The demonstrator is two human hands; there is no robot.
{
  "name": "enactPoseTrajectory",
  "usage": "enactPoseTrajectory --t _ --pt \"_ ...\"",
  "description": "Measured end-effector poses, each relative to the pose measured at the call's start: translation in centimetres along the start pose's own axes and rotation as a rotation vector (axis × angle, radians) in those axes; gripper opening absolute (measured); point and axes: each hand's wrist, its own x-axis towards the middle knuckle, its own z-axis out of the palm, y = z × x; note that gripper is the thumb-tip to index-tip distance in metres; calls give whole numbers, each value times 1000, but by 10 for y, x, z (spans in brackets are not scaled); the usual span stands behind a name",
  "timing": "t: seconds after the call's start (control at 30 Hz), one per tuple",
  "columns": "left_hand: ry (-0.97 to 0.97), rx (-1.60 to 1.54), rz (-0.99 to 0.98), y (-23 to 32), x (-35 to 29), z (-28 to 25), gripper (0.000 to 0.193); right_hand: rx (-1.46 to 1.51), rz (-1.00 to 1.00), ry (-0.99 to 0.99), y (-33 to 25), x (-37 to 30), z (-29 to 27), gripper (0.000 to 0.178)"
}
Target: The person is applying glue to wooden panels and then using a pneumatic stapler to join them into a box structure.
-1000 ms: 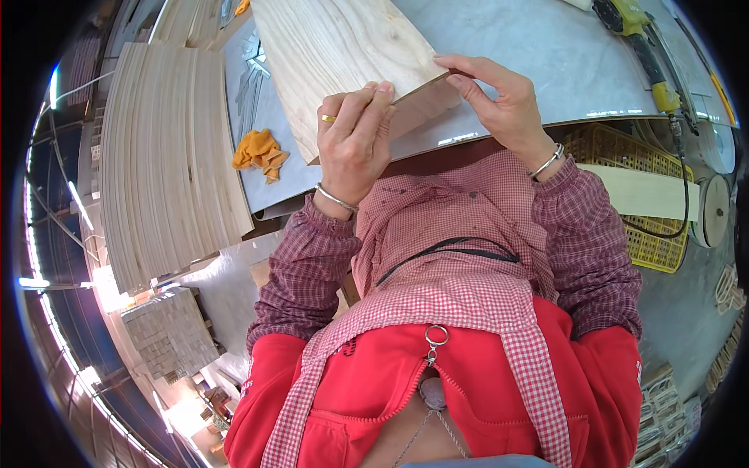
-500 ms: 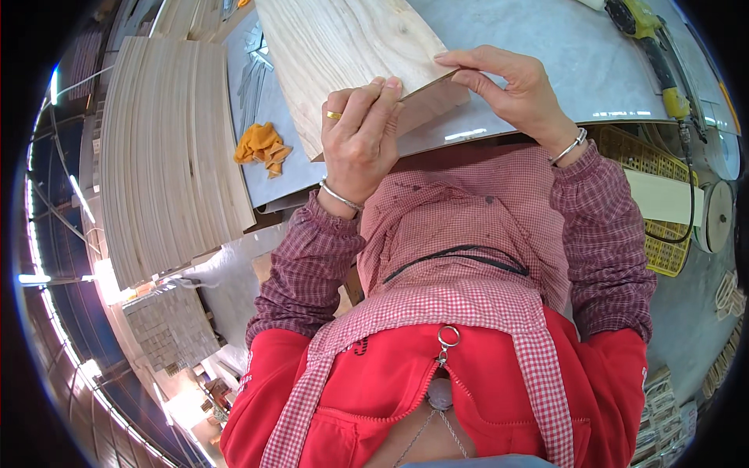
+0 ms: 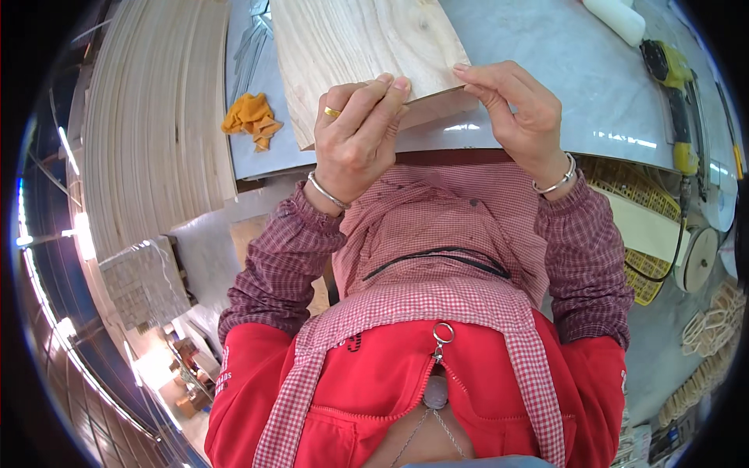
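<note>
Between both sets of fingers, left hand [image 3: 355, 144] and right hand [image 3: 519, 117] pinched the board's [image 3: 359, 47] near edge; rag [image 3: 251, 118] lay untouched.

Wooden board [image 3: 359, 54]: far end cut off by top edge, near edge partly hidden behind left hand [image 3: 355, 140]. What the fingertips [image 3: 390, 84] pinch there: can't tell.

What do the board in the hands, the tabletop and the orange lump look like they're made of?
Board: pale raw wood, seemingly unfinished; grain lines and a small knot show, and both hands grip its near edge. Tabletop: smooth grey sheet, perhaps metal or laminate; it throws bright glare streaks. Orange lump: soft cloth, a crumpled rag by its folds.
</note>
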Motion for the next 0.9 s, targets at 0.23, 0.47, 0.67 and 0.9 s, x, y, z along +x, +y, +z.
enactPoseTrajectory --t 0.23,0.47,0.67,0.9 --pt "27 69 27 -25 -36 8 30 -451 201 39 36 -9 -78 35" --pt "50 65 6 -46 -63 6 33 -1161 549 -28 111 -66 -192 52" --pt "44 81 14 -38 -58 6 32 -1182 697 -118 117 -23 -193 44" --pt "34 89 30 -40 -57 10 32 -1036 968 -212 22 16 -174 25"
